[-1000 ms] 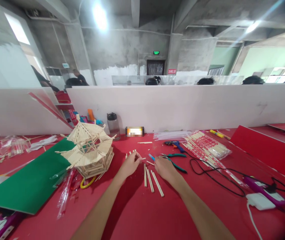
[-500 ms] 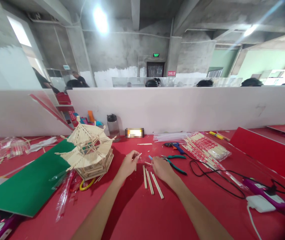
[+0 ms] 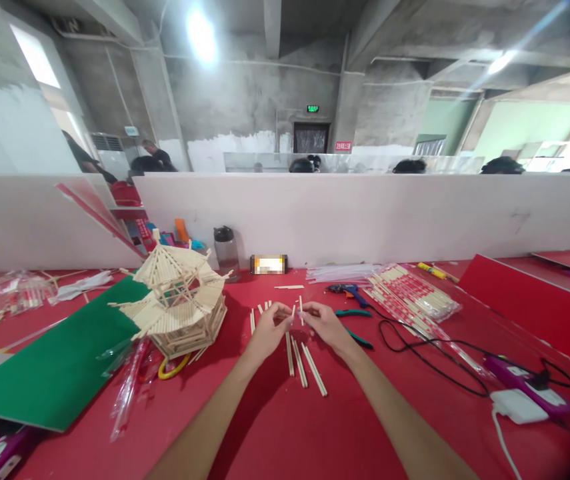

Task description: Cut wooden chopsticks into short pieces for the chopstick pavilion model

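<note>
My left hand (image 3: 269, 333) pinches a short pale wooden stick (image 3: 293, 312) between thumb and fingers, holding it upright. Facing it closely, my right hand (image 3: 327, 328) grips another short wooden stick (image 3: 301, 307); the two stay slightly apart. On the red table just below the hands lie several longer wooden sticks (image 3: 313, 370), grouped in pairs. More sticks (image 3: 253, 321) show beyond my left hand, partly covered by it. A pavilion model built of sticks (image 3: 185, 297) stands to the left. Pliers with teal handles (image 3: 357, 313) lie right beside my right hand, which hides part of them.
A blue glue gun (image 3: 352, 292) and wrapped chopsticks (image 3: 409, 293) lie at the right, with a black cable (image 3: 415, 343) looping nearby. A green board (image 3: 65, 360) lies left. A bottle (image 3: 225, 250) and a phone-like screen (image 3: 269, 265) stand against the white partition (image 3: 365, 213).
My hands have come closer together and turned upright. The light-blue thing at my right fingertips is no longer visible; a stick shows there. Sticks beyond my left hand have come into view.
</note>
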Available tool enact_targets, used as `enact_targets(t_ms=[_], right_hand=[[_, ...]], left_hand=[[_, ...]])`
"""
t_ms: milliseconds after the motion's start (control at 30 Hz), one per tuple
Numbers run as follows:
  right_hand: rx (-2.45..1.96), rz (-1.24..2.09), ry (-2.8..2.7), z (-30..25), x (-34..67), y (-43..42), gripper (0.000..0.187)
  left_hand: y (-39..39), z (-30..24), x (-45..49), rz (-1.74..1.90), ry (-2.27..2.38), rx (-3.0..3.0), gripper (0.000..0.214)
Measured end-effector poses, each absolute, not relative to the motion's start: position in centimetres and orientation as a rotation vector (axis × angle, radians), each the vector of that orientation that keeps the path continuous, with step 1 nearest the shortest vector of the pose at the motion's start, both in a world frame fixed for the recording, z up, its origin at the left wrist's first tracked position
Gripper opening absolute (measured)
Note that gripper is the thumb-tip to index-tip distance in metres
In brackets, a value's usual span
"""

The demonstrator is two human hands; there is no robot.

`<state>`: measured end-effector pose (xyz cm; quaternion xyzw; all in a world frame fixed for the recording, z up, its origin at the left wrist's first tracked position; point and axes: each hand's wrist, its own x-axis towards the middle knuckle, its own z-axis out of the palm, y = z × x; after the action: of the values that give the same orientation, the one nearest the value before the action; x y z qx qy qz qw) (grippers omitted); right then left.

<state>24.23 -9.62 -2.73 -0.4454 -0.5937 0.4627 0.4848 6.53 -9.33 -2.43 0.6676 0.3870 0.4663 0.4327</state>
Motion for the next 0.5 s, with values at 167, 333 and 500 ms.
enact_targets(t_ms=[167, 333, 500], right_hand=[[-0.980, 1.209, -1.429, -1.8, 23.7, -10.5, 0.027], [-0.981, 1.281, -1.320, -1.5, 23.6, -10.7, 0.031], [-0.966, 1.304, -1.243, -1.5, 23.6, -10.8, 0.030]], left_hand=[[-9.7, -2.2, 6.8, 1.169, 0.980, 1.706, 0.009], [-10.0, -1.8, 6.9, 1.157, 0.998, 1.752, 0.008], [-10.3, -1.5, 6.8, 1.146, 0.971, 1.804, 0.012]])
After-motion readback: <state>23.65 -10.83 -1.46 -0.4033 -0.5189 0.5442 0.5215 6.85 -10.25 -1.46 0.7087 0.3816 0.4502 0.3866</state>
